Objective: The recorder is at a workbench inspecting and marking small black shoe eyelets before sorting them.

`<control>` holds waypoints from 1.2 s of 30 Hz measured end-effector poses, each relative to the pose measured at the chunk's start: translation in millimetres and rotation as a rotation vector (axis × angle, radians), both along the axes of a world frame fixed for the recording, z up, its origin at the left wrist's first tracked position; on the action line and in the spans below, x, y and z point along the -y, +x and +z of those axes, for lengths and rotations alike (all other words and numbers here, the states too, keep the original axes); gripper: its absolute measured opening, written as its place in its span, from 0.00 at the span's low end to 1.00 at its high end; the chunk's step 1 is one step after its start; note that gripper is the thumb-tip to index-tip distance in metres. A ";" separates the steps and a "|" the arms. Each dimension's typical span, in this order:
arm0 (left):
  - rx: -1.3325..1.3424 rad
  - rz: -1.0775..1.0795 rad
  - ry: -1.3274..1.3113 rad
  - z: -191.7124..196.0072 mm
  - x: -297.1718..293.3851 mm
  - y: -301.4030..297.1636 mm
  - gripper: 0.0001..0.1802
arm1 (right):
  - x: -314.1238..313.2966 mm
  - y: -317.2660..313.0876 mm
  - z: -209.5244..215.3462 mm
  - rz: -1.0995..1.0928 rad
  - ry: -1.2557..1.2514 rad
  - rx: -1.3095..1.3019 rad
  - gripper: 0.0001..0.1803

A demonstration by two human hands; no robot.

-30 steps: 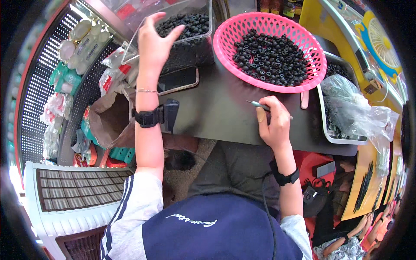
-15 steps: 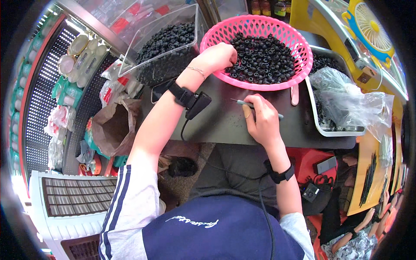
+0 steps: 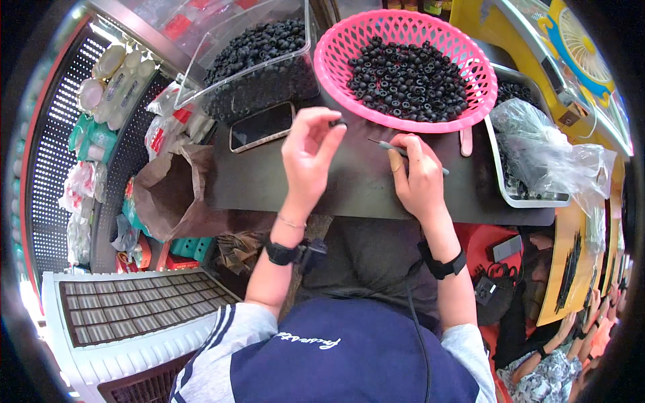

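Observation:
My left hand (image 3: 308,153) is raised over the dark table, thumb and forefinger pinching a small black ring-shaped part (image 3: 336,123). To its right, my right hand (image 3: 420,176) is closed around a slim grey-green pen-like tool (image 3: 385,144), its thin metal tip pointing left toward the pinched part, with a gap between them. A tan covering wraps a finger or the thumb of this hand. Beyond both hands stands a pink lattice basket (image 3: 411,125) holding many small black rings and rounded parts (image 3: 408,80).
A clear plastic bin (image 3: 312,50) of black parts stands far left, a phone (image 3: 263,127) before it. At right, a metal tray (image 3: 534,202) carries black parts and a clear bag (image 3: 537,144). A brown bag (image 3: 171,191) sits left. Another person's arm (image 3: 561,332) shows lower right.
My left hand has come out of the basket toward me, with a small black part in its fingers. The phone is now uncovered. My right hand stays near its place with the tool.

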State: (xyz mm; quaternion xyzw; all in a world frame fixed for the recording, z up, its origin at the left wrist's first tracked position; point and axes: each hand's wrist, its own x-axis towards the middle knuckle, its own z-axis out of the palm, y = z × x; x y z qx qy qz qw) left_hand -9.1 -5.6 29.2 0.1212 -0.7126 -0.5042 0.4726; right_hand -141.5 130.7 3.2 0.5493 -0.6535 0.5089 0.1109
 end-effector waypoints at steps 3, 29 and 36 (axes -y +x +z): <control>-0.117 -0.096 0.167 -27.9 -16.0 2.6 0.13 | -0.6 0.4 -0.6 0.018 0.001 -0.023 0.10; -0.001 -0.291 0.349 -28.3 -21.0 16.8 0.13 | -0.3 -1.0 -5.0 0.189 -0.091 -0.109 0.15; -0.005 -0.271 0.296 -29.8 -20.7 14.1 0.15 | 0.3 -2.0 -6.6 0.190 -0.114 -0.136 0.16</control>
